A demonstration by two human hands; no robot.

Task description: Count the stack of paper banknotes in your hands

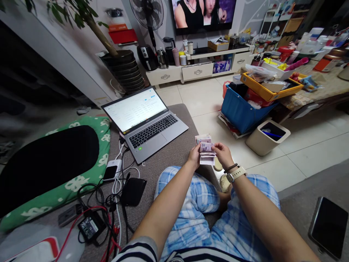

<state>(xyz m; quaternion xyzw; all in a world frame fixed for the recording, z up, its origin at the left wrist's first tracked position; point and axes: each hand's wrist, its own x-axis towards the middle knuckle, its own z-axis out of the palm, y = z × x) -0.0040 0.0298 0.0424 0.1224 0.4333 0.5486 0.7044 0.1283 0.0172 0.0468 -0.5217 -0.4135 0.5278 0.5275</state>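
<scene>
A stack of banknotes (207,154) is held out in front of my knees, its top note pale purple with a "5" showing. My left hand (194,156) grips the stack along its left side. At the upper right edge, the fingers of my right hand (223,154) pinch the top note. Some notes fan out beyond the far edge and others show below. A watch (236,174) and a dark bracelet (230,167) are on my right wrist. Left of the notes, an open laptop (147,123) rests on the grey couch (180,112).
Cables, a black pouch (133,191) and a power adapter (91,226) lie to the left, beside a green cushion (81,171). A phone (328,226) is at the lower right. Ahead stand a beige bin (253,142) and a blue box (237,112) near a cluttered table.
</scene>
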